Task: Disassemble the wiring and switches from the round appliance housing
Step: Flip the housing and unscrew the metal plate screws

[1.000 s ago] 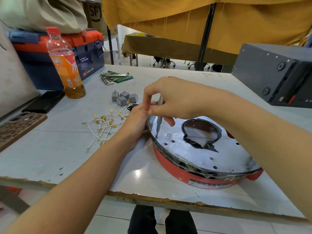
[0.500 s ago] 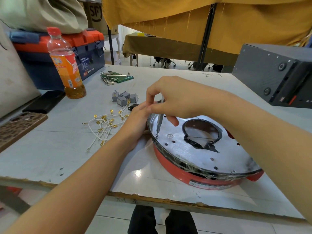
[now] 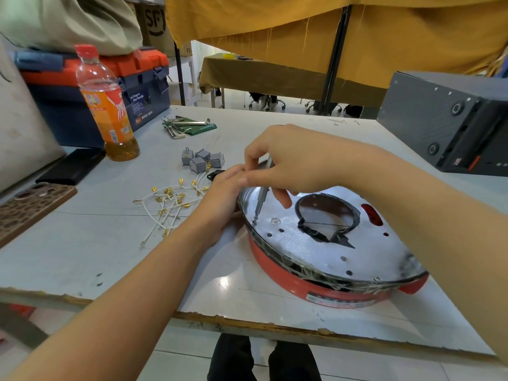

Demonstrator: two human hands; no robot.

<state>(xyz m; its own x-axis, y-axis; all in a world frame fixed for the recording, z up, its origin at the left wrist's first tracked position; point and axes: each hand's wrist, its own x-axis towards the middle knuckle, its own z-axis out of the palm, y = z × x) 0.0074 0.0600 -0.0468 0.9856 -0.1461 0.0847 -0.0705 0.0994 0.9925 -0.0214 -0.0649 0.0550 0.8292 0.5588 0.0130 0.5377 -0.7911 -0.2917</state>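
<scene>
1. Nearest, the round housing [image 3: 316, 291] sits on the white surface [image 3: 82, 251] close to its chipped front edge, red shell below, shiny metal plate [image 3: 316, 248] on top with a dark-rimmed central opening.
2. Left hand [image 3: 220, 200] rests against the housing's left rim, fingers steadying it; whether they curl round the rim cannot be told.
3. Right hand [image 3: 288, 163] pinches a thin grey screwdriver [image 3: 261, 192] near its top, fingers clamped on the shaft; the tip meets the plate near its left edge.
4. Just left of the hands, loose white wires [image 3: 167, 206] with gold terminals lie in a heap.
5. Beyond them, a cluster of grey switches [image 3: 202, 159] sits detached on the surface.
6. Further back: hex keys [image 3: 187, 126], an orange drink bottle [image 3: 107, 105], a blue-and-orange toolbox [image 3: 143, 86].
7. Far right, a grey box [image 3: 445, 119].
</scene>
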